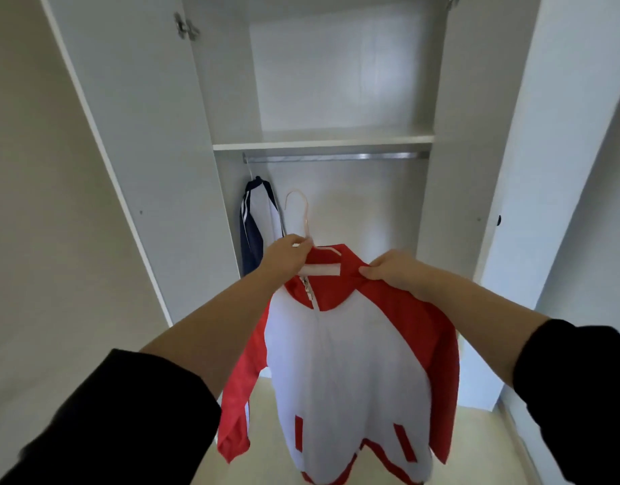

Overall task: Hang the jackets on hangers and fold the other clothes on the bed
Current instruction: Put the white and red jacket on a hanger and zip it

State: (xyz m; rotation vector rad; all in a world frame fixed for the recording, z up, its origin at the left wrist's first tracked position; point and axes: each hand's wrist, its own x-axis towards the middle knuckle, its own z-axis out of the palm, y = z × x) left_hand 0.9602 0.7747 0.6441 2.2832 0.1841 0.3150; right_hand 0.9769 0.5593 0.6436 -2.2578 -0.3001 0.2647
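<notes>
Your left hand [289,257] is curled round the neck of the pink hanger [322,269]. Your right hand [394,274] pinches the red shoulder of the red and white jacket [347,362]. That jacket hangs on the hanger in front of the open wardrobe [144,134], below the rail [336,156]. At ten o'clock from it, a blue and white jacket [259,218] hangs on the rail.

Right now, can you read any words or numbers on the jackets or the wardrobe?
None can be read.
The red and white jacket shows only plain colour panels.
The navy and white jacket has white stripes, no letters.
The wardrobe and hanger bear no label.
</notes>
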